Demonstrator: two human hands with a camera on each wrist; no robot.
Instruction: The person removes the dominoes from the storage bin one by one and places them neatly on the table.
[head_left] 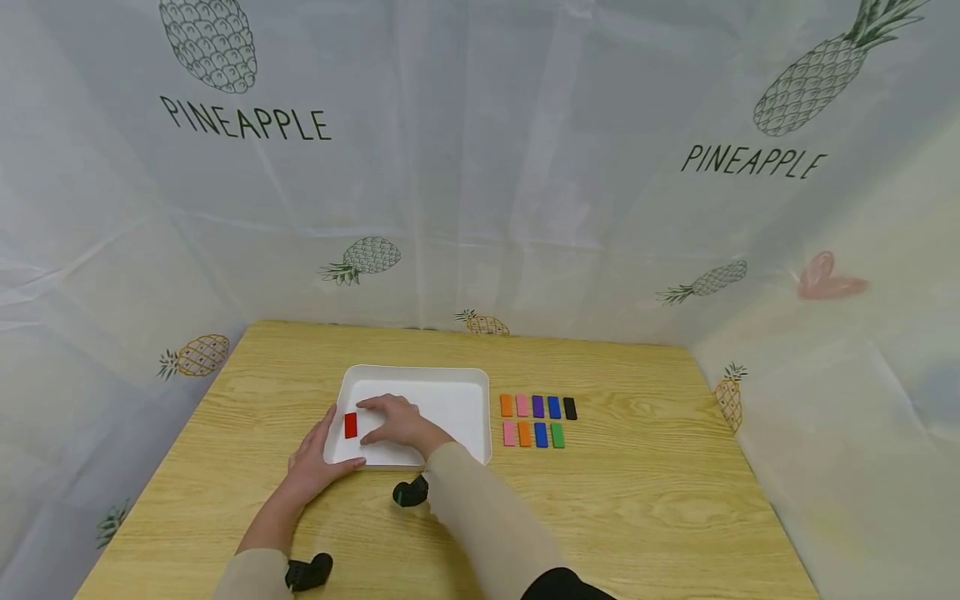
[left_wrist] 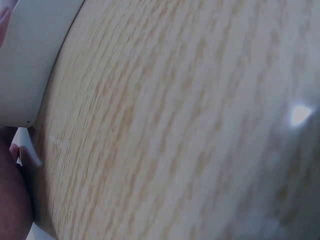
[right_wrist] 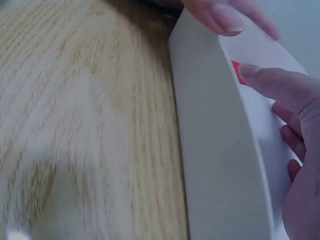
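A white tray (head_left: 457,392) lies on the table, and a small red rectangular block (head_left: 351,425) is inside it, near the left wall. My left hand (head_left: 311,467) rests at the tray's front left corner, fingers along the left side and thumb along the front rim. Over the tray, my right hand (head_left: 401,423) has its thumb and forefinger spread apart, just right of the red block. The right wrist view shows the right thumb overlapping the red block (right_wrist: 237,73) behind the tray wall (right_wrist: 215,125). Most of the left hand (left_wrist: 12,200) is hidden in its own wrist view.
Right of the tray, several coloured blocks lie in two rows: a back row ending in a black block (head_left: 570,408) and a front row ending in a green block (head_left: 557,436). The wooden table (head_left: 637,500) meets a pineapple-print curtain (head_left: 525,208) behind and at both sides.
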